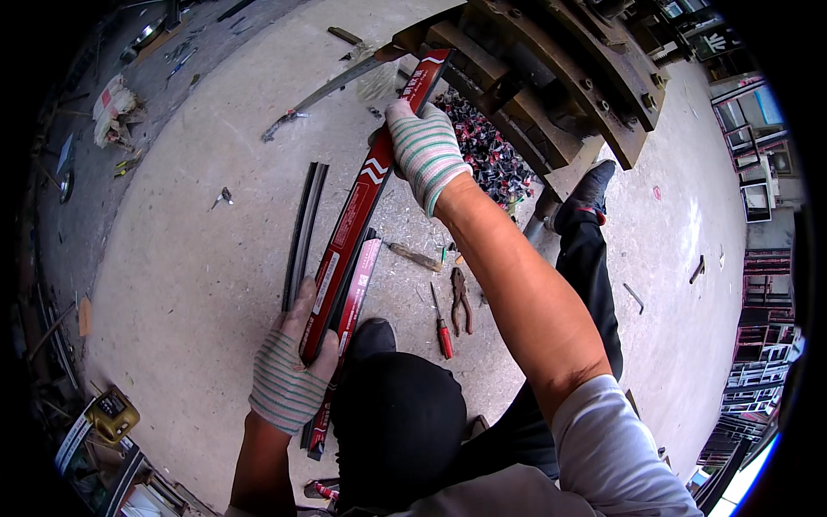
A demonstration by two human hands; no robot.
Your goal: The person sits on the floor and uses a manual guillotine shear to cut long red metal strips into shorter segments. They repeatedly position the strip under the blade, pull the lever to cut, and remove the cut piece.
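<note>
Red strip (351, 207) points lengthwise at the metal machine (564, 82), right hand (426, 155) wrapped round it nearer that, left hand (291, 370) gripping farther back, tip contact kinda hard to tell.

A workshop, from the heavy steel machine (594, 93), the pliers (459, 289) and screwdriver (443, 333) on the concrete floor (189, 284).

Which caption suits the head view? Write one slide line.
Gloved left hand and right hand hold a long red strip; pliers and a screwdriver lie nearby.
</note>
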